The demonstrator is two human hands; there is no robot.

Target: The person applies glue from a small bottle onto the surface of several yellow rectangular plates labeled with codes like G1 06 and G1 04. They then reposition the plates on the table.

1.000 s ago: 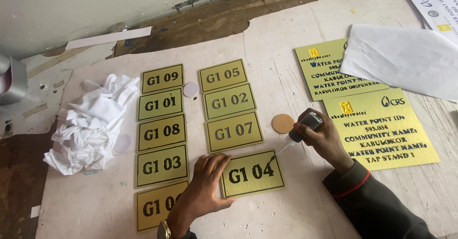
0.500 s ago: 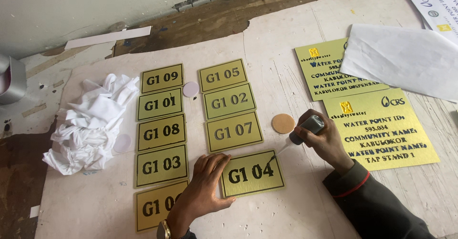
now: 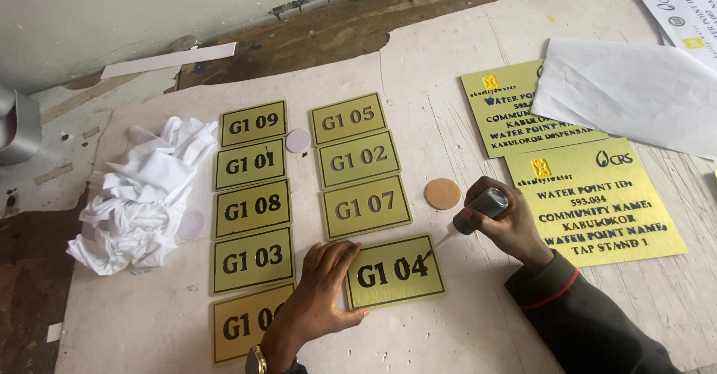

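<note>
My left hand lies flat on the board, fingers pressing the left edge of a small gold plate with black characters. My right hand grips a small grey squeeze bottle with a thin white nozzle; its tip touches the plate's upper right corner by the last character. Two columns of similar gold plates lie above and to the left; the lowest left one is partly under my left wrist.
A crumpled white cloth lies at the left. Two larger gold signs and white paper sheets sit at the right. A round tan disc and two pale discs rest among the plates. A grey cylinder stands far left.
The nozzle tip has shifted slightly along the plate's right end. My left hand stays in place on the plate.
</note>
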